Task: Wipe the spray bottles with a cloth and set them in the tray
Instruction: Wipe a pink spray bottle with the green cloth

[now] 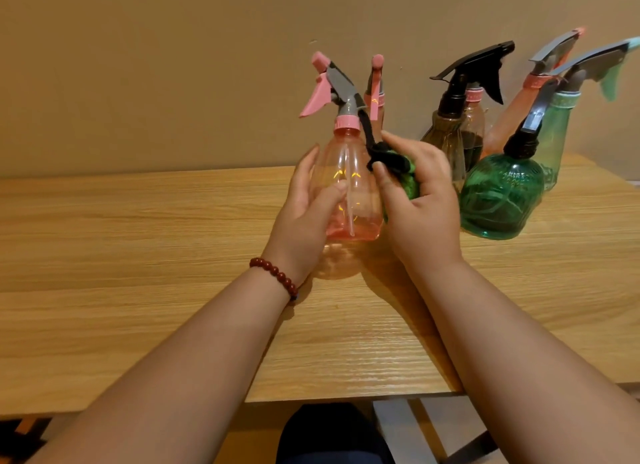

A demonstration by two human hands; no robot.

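Observation:
My left hand grips a clear pink spray bottle with a grey and pink trigger head, held upright just above the wooden table. My right hand holds a bunched green cloth with a black edge pressed against the bottle's right side. A black strip of the cloth runs up to the bottle's neck. No tray is in view.
Several other spray bottles stand at the back right by the wall: a round green one, a brown one with a black head, a tall pale green one, pink ones behind. The table's front edge lies near my lap.

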